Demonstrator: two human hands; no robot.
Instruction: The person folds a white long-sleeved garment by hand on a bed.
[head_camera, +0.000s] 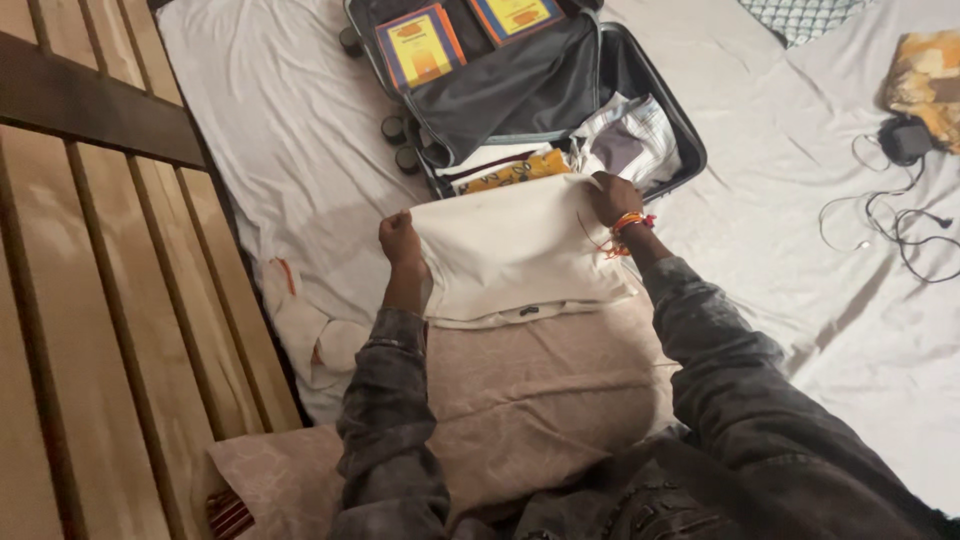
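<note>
Sleeves: two dark denim arms reach up from 6 o'clock, over a pinkish-beige cloth (540, 390) spread on the bed.
Folded garment: a cream-white folded piece (510, 255) lies flat between both hands, just ahead of the body at 12 o'clock; its long axis runs side to side, 9 to 3 o'clock.
Left hand: the left hand (400, 242) is closed on the garment's left edge, at its 9 o'clock side.
Right hand: the right hand (612, 197), with orange and red threads at the wrist, pinches the far right corner, at about 2 o'clock.
Nearer hand: both touch the cloth; the left sits slightly closer to the body.
Suitcase: an open dark suitcase (650, 90) lies just beyond the garment at 12 o'clock, touching its far edge, with folded clothes inside.
Packages: a yellow printed flat pack (510, 175) shows at the case's near rim; two rectangular yellow boxes with orange and blue borders (420, 45) lie farther in.
Cables: black cords (900, 215) lie at 2 o'clock on the white sheet (280, 120).
</note>
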